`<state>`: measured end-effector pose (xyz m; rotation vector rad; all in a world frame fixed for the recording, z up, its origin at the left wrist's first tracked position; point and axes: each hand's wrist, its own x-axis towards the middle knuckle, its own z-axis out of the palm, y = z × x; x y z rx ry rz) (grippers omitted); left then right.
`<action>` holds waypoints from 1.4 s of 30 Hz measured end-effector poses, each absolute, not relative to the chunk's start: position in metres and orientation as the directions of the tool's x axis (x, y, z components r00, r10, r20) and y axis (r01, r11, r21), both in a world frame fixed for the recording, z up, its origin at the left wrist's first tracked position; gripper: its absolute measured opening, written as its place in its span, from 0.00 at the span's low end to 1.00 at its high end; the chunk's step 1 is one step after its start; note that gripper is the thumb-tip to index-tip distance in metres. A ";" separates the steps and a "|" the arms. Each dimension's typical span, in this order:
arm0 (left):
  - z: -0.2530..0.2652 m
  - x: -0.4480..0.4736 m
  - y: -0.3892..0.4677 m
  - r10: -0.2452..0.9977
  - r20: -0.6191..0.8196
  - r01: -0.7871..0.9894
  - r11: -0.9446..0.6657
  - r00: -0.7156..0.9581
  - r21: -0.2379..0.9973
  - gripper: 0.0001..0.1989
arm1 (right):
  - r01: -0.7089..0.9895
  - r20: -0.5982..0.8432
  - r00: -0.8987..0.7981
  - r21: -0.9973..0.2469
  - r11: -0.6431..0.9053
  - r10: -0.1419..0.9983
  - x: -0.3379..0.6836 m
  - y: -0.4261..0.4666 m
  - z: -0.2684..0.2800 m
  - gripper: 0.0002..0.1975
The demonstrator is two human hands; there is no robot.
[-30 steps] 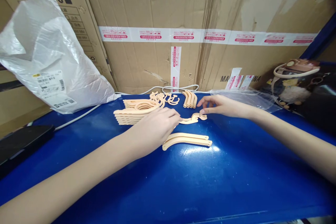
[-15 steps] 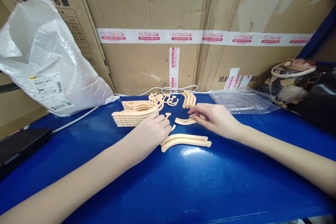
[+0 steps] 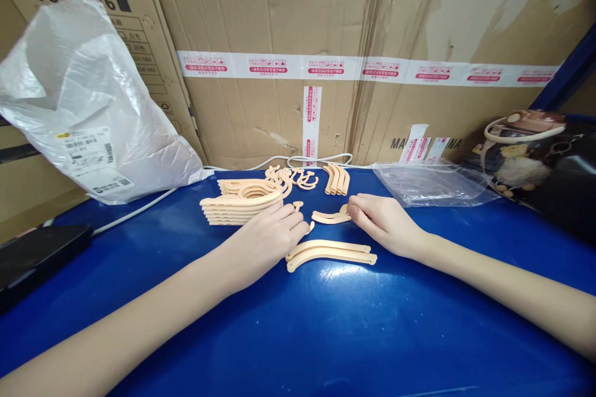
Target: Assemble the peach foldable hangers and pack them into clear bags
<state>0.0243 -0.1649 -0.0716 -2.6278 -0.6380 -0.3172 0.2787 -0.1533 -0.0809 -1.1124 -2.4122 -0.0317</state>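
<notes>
Short cream plastic curved piece [image 3: 328, 218] lies on the glossy blue tabletop [image 3: 326, 335], mid-table, far half; right hand [image 3: 388, 226] pinches its right end between thumb and curled fingers, that end partly covered. Left hand [image 3: 267, 237] is curled, pinching a small cream plastic hook-shaped piece [image 3: 311, 227], both tips poking out past the fingers; fingertips themselves hidden. Two long cream plastic curved bars [image 3: 333, 253] lie side by side just nearer than the curved piece. Stack of flat cream plastic hanger parts [image 3: 233, 211] beside left hand, pile of cream plastic hooks [image 3: 288, 178] behind, bundle of short cream curved bars [image 3: 337, 180] right of that. Clear flat plastic bag [image 3: 428, 189] beyond right hand; bulging white plastic mailer [image 3: 93, 93] far left; big brown cardboard box [image 3: 274, 118] behind everything.
</notes>
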 end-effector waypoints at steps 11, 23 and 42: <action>-0.057 0.035 -0.185 0.185 0.439 0.395 -0.799 0.879 -0.453 0.14 | 0.622 0.616 -0.654 0.108 0.775 0.439 0.270 -0.165 -0.071 0.15; -0.052 0.041 -0.202 0.166 0.537 0.374 -0.875 0.827 -0.306 0.11 | 0.615 0.551 -0.731 0.277 0.738 0.402 0.264 -0.168 -0.068 0.13; -0.064 0.029 -0.182 0.562 0.165 0.566 -0.824 0.811 0.028 0.11 | 0.187 0.106 -0.345 -0.966 0.179 0.933 0.258 -0.163 -0.080 0.18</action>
